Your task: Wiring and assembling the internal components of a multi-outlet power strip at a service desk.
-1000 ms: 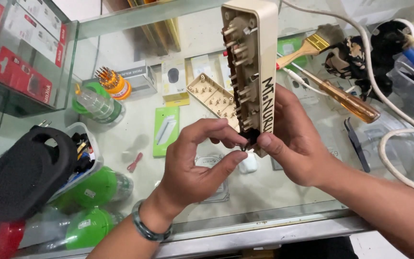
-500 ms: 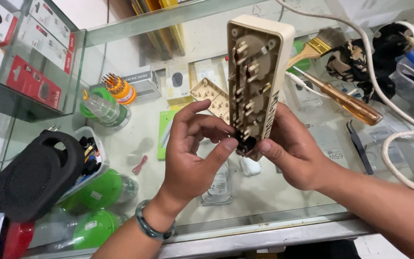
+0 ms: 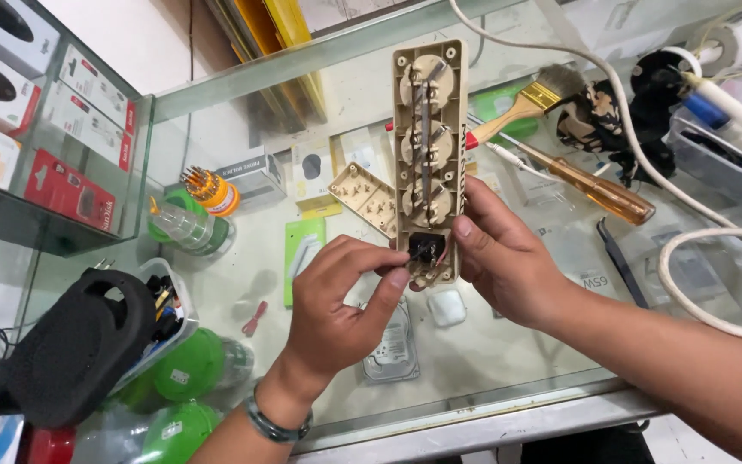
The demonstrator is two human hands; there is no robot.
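An opened beige power strip [image 3: 427, 155] is standing upright above the glass counter [image 3: 491, 361], its inner metal strips facing the camera. The left hand [image 3: 341, 301] is pinching the black switch [image 3: 425, 250] at its lower end, while the right hand [image 3: 508, 253] is gripping the casing's edge. Behind it are lying the strip's detached cover [image 3: 367, 198], a paintbrush [image 3: 530, 101] and an amber-handled screwdriver [image 3: 599, 187].
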